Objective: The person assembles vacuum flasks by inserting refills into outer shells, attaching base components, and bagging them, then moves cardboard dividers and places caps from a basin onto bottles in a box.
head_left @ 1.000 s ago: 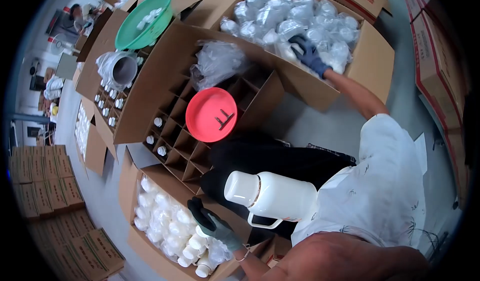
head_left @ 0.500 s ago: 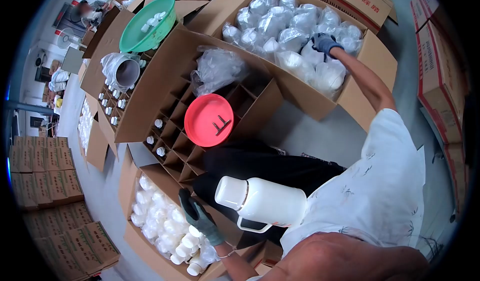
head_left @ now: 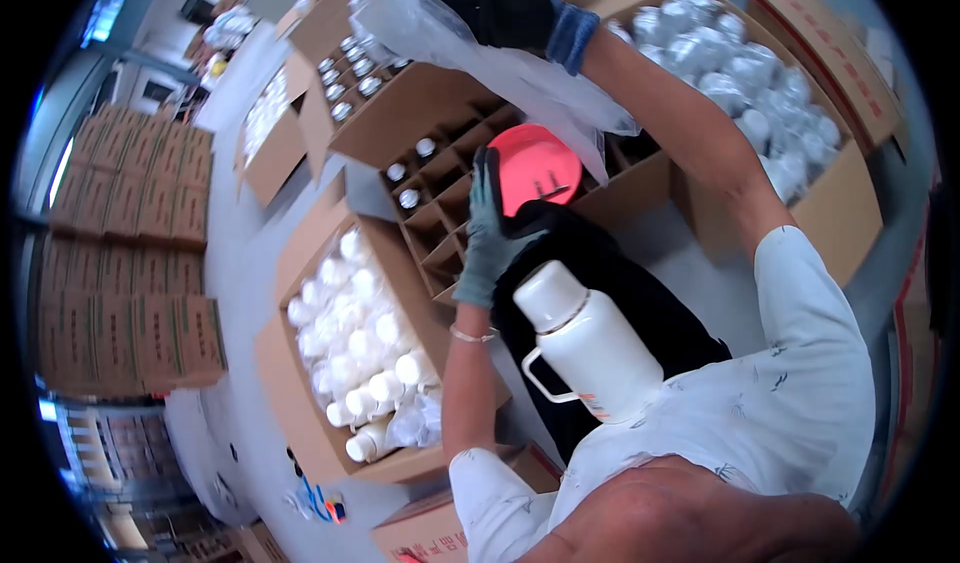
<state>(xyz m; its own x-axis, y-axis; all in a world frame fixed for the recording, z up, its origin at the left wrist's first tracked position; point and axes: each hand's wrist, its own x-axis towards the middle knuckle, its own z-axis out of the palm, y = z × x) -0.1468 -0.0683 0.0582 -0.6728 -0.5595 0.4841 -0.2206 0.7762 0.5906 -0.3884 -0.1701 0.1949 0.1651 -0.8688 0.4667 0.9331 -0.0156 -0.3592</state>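
My right hand, in a dark glove with a blue cuff, is raised over the boxes and closed on a clear plastic bag. The bag hangs loosely to both sides; its far end is blurred. My left hand, in a grey-green glove, is open with fingers stretched, beside a red dish. Small dark metal pieces lie in the dish, which rests on a divided cardboard box. A white vacuum flask with a cup lid and handle lies tilted on my lap.
A carton at lower left holds several white bagged parts. At upper right, another carton holds several plastic-wrapped silvery items. Stacked brown cartons stand at left. White-capped pieces sit in some divider cells.
My right hand has left the carton of wrapped items and swung left, and now grips a plastic bag. My left hand has risen from the white parts to the red dish. The view has turned.
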